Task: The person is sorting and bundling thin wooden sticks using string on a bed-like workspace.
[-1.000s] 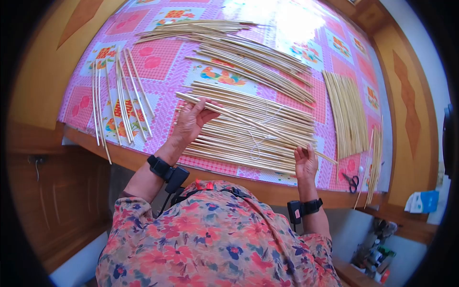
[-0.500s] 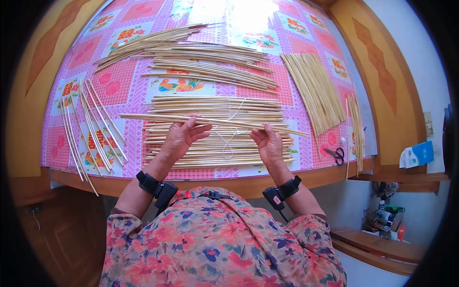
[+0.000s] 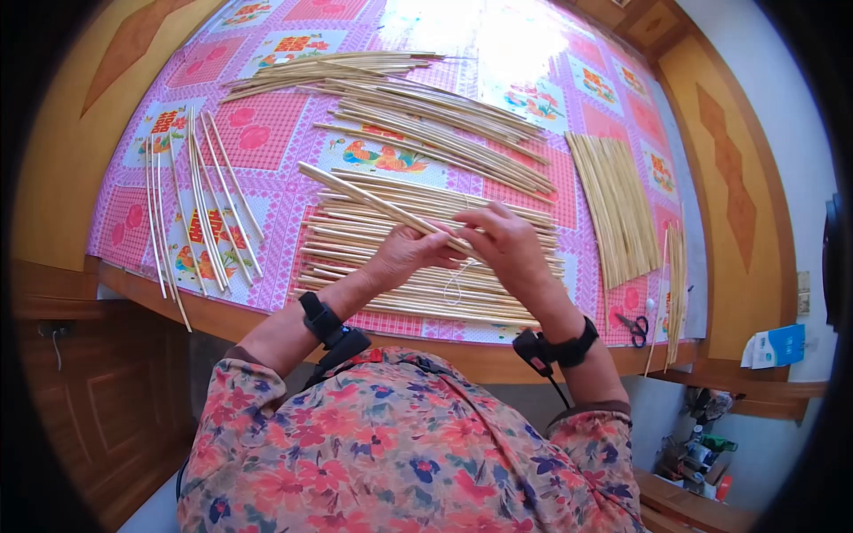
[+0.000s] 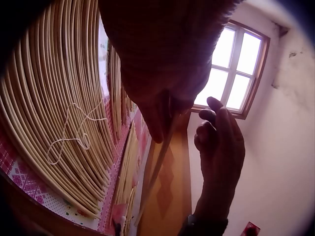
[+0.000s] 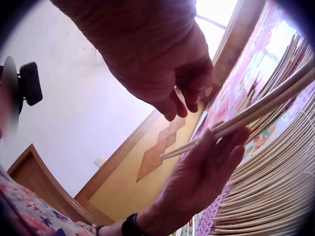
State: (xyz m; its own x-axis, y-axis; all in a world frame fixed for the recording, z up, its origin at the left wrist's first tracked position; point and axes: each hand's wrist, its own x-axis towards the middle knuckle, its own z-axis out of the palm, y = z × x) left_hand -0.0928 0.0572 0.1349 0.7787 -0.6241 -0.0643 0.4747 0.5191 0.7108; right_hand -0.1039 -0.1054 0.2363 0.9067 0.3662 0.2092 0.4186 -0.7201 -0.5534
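Where head overlaps | wrist views: right grip (image 5: 160,66) empty | left grip (image 5: 197,172) holding 2 sticks (image 5: 267,105)

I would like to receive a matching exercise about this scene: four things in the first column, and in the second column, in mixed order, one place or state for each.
Things:
1. left hand
2. string
3. scissors
4. packet

Places or states:
A. dark-handled, lying on the tablecloth
B. blue and white, at the far right of the head view
C. holding sticks
D. looped loosely across a row of sticks

Right pairs: 1-C, 2-D, 3-A, 4-B
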